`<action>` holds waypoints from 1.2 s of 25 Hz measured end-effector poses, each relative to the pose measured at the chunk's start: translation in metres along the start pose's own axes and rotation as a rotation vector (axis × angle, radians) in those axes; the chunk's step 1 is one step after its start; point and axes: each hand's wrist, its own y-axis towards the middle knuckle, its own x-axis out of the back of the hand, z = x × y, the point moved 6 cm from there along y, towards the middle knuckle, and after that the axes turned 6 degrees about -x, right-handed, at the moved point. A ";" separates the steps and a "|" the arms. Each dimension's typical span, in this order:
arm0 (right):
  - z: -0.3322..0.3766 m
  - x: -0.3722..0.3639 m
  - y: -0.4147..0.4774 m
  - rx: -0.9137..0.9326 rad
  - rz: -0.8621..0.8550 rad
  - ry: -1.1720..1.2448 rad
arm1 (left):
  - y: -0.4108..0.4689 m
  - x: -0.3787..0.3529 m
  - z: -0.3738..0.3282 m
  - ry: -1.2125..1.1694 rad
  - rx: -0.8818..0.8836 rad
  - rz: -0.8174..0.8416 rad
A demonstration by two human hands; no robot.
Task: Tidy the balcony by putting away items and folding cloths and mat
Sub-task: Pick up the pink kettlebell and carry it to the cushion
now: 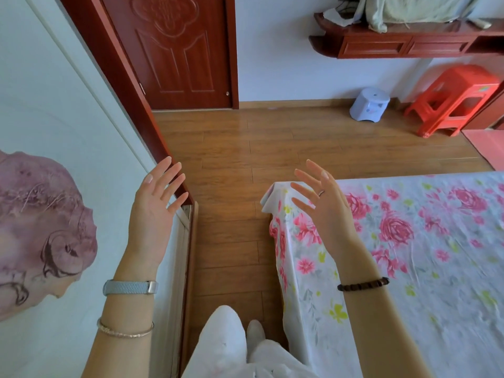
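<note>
My left hand is raised in front of me with fingers spread and holds nothing; it hovers beside the white wall panel and dark red door frame. My right hand is also up, fingers apart and empty, above the corner of a bed covered by a white sheet with pink roses. A grey-green cloth lies heaped on the red wooden wall shelf at the top right. No mat or balcony shows here.
A closed red wooden door stands ahead. Wood floor runs between the wall and the bed. Against the far wall stand a small pale blue stool and stacked red plastic stools. A pink-patterned wall panel is at left.
</note>
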 end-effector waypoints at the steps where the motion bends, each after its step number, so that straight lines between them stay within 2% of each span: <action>1: 0.001 -0.001 0.009 -0.007 -0.003 0.003 | 0.010 0.000 0.002 -0.005 0.004 0.001; 9: 0.016 -0.007 0.094 -0.017 -0.069 0.024 | 0.124 -0.017 0.022 -0.040 0.035 0.081; 20: 0.063 -0.039 0.247 0.016 -0.233 0.119 | 0.326 -0.044 0.023 -0.060 0.085 0.205; 30: 0.084 -0.028 0.338 0.047 -0.331 0.149 | 0.440 -0.068 0.045 -0.033 0.150 0.284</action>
